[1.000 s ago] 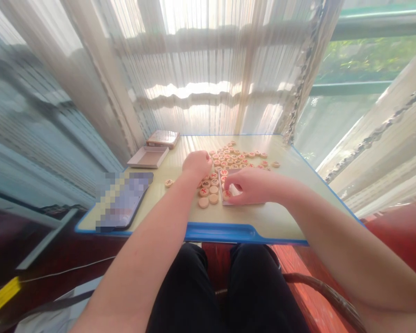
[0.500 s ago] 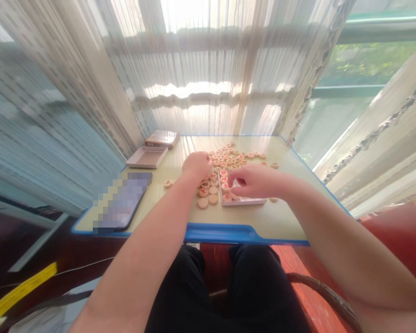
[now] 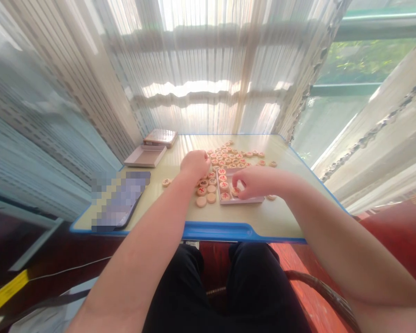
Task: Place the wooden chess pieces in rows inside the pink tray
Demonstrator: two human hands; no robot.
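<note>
The left hand [image 3: 195, 165] is curling in a narrow grip over the edge of a cluster of wooden xiangqi pieces [image 3: 204, 189] on the desk [image 3: 277, 217], though I cannot tell whether it is holding one. The right hand [image 3: 260, 181] is bending narrowly over a round piece [image 3: 235, 191] inside a shallow white tray [image 3: 244, 200], its hold unclear.

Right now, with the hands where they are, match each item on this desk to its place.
Column 1:
1. right hand
2. lone xiangqi piece
3. phone
4. shallow open box

Column 2:
A. near left corner of the table
B. over the white tray
C. back left of the table
D. apart from the other pieces

Pairs: 1-B, 2-D, 3-A, 4-C
</note>
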